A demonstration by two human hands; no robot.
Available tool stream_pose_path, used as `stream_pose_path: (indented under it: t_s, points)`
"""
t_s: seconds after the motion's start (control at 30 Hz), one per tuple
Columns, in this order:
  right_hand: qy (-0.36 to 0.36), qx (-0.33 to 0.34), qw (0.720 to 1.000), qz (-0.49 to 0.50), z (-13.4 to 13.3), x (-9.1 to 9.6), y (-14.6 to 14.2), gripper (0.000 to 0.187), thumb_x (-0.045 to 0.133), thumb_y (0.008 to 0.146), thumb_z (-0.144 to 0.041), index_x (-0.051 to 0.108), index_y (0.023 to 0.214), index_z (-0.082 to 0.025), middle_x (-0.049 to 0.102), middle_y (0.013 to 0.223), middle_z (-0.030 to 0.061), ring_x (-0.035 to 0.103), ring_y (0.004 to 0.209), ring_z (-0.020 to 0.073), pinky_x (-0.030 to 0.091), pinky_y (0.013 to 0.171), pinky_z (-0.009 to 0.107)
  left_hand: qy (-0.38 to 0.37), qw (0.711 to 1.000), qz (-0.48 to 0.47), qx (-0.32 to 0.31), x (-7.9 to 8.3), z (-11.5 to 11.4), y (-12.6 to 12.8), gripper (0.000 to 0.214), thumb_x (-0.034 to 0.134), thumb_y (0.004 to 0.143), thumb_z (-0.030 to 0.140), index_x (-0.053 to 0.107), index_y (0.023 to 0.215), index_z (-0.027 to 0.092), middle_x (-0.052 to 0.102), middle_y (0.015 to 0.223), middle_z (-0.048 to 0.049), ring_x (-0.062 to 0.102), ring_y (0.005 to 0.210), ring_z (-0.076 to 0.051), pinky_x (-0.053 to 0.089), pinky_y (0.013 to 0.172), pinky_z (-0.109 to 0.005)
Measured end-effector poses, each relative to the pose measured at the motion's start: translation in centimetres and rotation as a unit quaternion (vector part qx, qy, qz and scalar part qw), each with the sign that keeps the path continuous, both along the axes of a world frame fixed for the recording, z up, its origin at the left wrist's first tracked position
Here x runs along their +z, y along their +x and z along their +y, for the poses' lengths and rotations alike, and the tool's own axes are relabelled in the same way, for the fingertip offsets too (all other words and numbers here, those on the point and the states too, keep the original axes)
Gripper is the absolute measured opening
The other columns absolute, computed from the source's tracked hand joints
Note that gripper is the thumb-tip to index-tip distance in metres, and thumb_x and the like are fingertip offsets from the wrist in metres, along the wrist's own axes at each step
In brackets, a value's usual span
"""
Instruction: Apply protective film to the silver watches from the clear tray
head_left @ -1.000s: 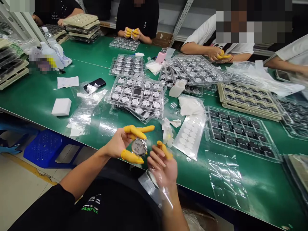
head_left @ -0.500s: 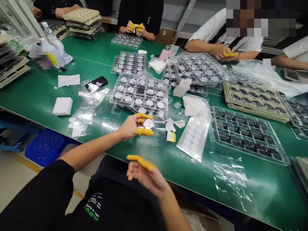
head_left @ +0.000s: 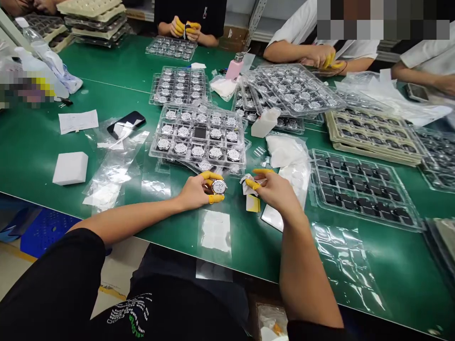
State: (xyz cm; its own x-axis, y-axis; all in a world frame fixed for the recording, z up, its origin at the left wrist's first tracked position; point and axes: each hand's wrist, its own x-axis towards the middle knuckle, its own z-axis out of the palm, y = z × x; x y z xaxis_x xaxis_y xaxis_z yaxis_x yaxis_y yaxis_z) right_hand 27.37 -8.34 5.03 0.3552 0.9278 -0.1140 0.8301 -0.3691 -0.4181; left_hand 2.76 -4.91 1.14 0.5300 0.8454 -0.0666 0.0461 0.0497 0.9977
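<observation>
My left hand (head_left: 199,190) is closed on a round silver watch case (head_left: 218,187), held between yellow-cotted fingers and thumb with its printed back facing up. My right hand (head_left: 275,189), also in yellow finger cots, reaches over a small crumpled white cloth (head_left: 246,185). Its thumb and forefinger are apart, with the cloth at their tips; no firm grip shows. Just below lies a yellow and white pad (head_left: 253,203). Beyond the left hand, a clear tray (head_left: 152,150) of similar watch cases rests on other trays.
A white foam block (head_left: 70,168), a black phone (head_left: 126,124) and plastic film (head_left: 113,166) lie to the left. A white bottle (head_left: 265,123) and a pink bottle (head_left: 234,67) stand behind. At right is a tray of black pieces (head_left: 366,189). Co-workers sit across the green table (head_left: 170,232).
My right hand has moved from the table's near edge up and right to the white cloth. My left hand still holds the watch case, slightly turned. The view has shifted.
</observation>
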Motion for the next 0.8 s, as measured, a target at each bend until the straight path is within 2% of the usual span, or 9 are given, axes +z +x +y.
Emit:
stream_pose_path:
  t_s: [0.2, 0.33, 0.43, 0.5, 0.53, 0.6, 0.63, 0.7, 0.8]
  points:
    - [-0.007, -0.065, 0.998, 0.005, -0.8, -1.6, -0.2, 0.022, 0.065, 0.079, -0.03, 0.074, 0.095, -0.018, 0.071, 0.081, 0.0066, 0.062, 0.073, 0.022, 0.044, 0.07, 0.034, 0.023, 0.999, 0.016, -0.029, 0.4, -0.1, -0.7, 0.055, 0.088, 0.065, 0.026, 0.071, 0.116, 0.016, 0.074, 0.085, -0.0025, 0.071, 0.079, -0.015, 0.061, 0.087, -0.033]
    - [0.066, -0.072, 0.987, 0.13, -0.6, -1.5, 0.3, 0.027, 0.072, 0.075, -0.041, 0.072, 0.088, -0.018, 0.07, 0.085, 0.0066, 0.06, 0.075, 0.0197, 0.045, 0.073, 0.034, 0.001, 0.999, 0.018, -0.03, 0.7, 0.0, -0.9, 0.055, 0.088, 0.066, 0.027, 0.07, 0.117, 0.016, 0.074, 0.085, -0.0026, 0.071, 0.076, -0.015, 0.062, 0.084, -0.032]
    - [0.179, -0.075, 0.938, 0.286, -0.6, -1.0, 0.5, 0.04, 0.077, 0.07, -0.055, 0.067, 0.085, -0.019, 0.073, 0.108, 0.0094, 0.062, 0.084, 0.0185, 0.049, 0.078, 0.035, -0.018, 0.999, 0.007, -0.03, 0.6, 0.1, -0.9, 0.057, 0.089, 0.065, 0.026, 0.07, 0.117, 0.017, 0.075, 0.086, -0.0029, 0.072, 0.076, -0.015, 0.063, 0.085, -0.033]
    - [0.239, -0.07, 0.904, 0.348, -0.8, -0.7, 0.3, 0.044, 0.08, 0.067, -0.058, 0.065, 0.084, -0.02, 0.07, 0.125, 0.0103, 0.063, 0.086, 0.0181, 0.051, 0.078, 0.036, -0.02, 0.999, 0.007, -0.03, 0.5, 0.1, -0.9, 0.057, 0.089, 0.065, 0.027, 0.07, 0.117, 0.017, 0.074, 0.086, -0.0027, 0.072, 0.075, -0.015, 0.063, 0.084, -0.033]
    - [0.262, -0.068, 0.888, 0.372, -0.9, -0.6, 0.3, 0.045, 0.08, 0.067, -0.058, 0.064, 0.085, -0.02, 0.069, 0.128, 0.0104, 0.064, 0.087, 0.0186, 0.052, 0.078, 0.036, -0.018, 0.999, 0.01, -0.03, 0.5, 0.1, -0.9, 0.057, 0.088, 0.065, 0.027, 0.07, 0.118, 0.017, 0.074, 0.085, -0.0026, 0.072, 0.075, -0.015, 0.063, 0.083, -0.033]
    - [0.3, -0.078, 0.855, 0.416, -0.6, -0.5, 0.5, 0.045, 0.076, 0.072, -0.06, 0.063, 0.088, -0.02, 0.071, 0.118, 0.01, 0.067, 0.087, 0.0201, 0.054, 0.077, 0.038, -0.012, 0.999, 0.016, -0.033, 0.6, 0.1, -0.9, 0.056, 0.088, 0.065, 0.027, 0.07, 0.117, 0.017, 0.073, 0.084, -0.0023, 0.071, 0.074, -0.015, 0.063, 0.082, -0.032]
    - [0.314, -0.09, 0.845, 0.422, -0.2, -0.4, 0.8, 0.044, 0.073, 0.076, -0.06, 0.061, 0.09, -0.02, 0.071, 0.107, 0.0089, 0.068, 0.085, 0.0201, 0.054, 0.075, 0.037, -0.01, 0.999, 0.019, -0.035, 0.6, 0.1, -0.9, 0.055, 0.088, 0.066, 0.027, 0.07, 0.117, 0.017, 0.073, 0.083, -0.002, 0.071, 0.073, -0.015, 0.062, 0.08, -0.032]
    - [0.328, -0.115, 0.853, 0.39, 1.7, -0.1, 2.2, 0.04, 0.071, 0.082, -0.054, 0.059, 0.093, -0.018, 0.068, 0.09, 0.0055, 0.067, 0.077, 0.0166, 0.052, 0.069, 0.032, -0.004, 0.999, 0.022, -0.039, 0.6, 0.1, -0.9, 0.054, 0.087, 0.066, 0.028, 0.07, 0.116, 0.018, 0.073, 0.083, -0.0013, 0.07, 0.072, -0.014, 0.062, 0.078, -0.03]
    - [0.334, -0.13, 0.879, 0.315, 6.9, 1.5, 5.5, 0.037, 0.076, 0.08, -0.034, 0.063, 0.103, -0.008, 0.069, 0.088, 0.008, 0.061, 0.07, 0.0082, 0.041, 0.063, 0.026, 0.003, 0.999, 0.026, -0.043, 0.5, 0.2, -0.9, 0.052, 0.087, 0.066, 0.029, 0.07, 0.115, 0.019, 0.073, 0.084, -0.0006, 0.069, 0.073, -0.014, 0.061, 0.077, -0.029]
